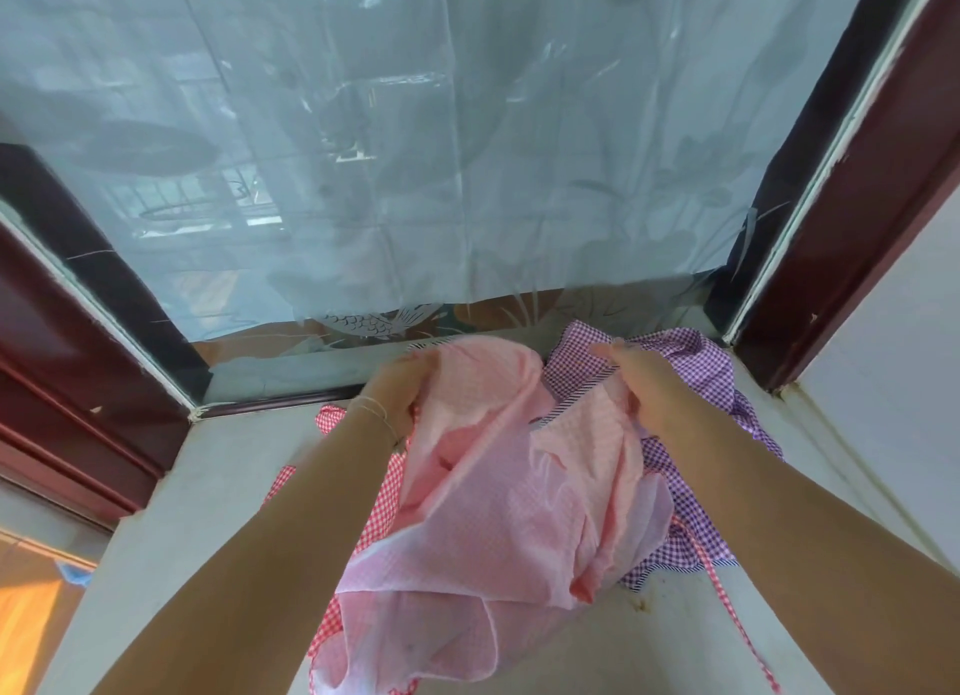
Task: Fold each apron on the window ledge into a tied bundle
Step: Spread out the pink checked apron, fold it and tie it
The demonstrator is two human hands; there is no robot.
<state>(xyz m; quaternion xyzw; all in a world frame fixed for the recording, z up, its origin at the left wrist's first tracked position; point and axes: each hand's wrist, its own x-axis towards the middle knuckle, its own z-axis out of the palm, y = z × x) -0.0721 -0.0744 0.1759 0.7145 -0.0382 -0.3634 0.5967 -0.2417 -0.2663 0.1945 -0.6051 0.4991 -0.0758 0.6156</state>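
Observation:
A pale pink checked apron (467,512) hangs bunched between my two hands above the window ledge (171,486). My left hand (400,393) grips its upper left edge. My right hand (644,382) grips its upper right edge, fingers curled into the cloth. Under it lies a red-and-white checked apron (382,507), mostly covered. A purple checked apron (691,367) lies crumpled at the back right of the ledge, partly behind my right hand.
A translucent plastic sheet (415,148) covers the window behind the ledge. Dark red frame posts (857,216) stand on both sides. A red checked strap (727,595) trails along the ledge at the right. A white wall (909,356) is at the right.

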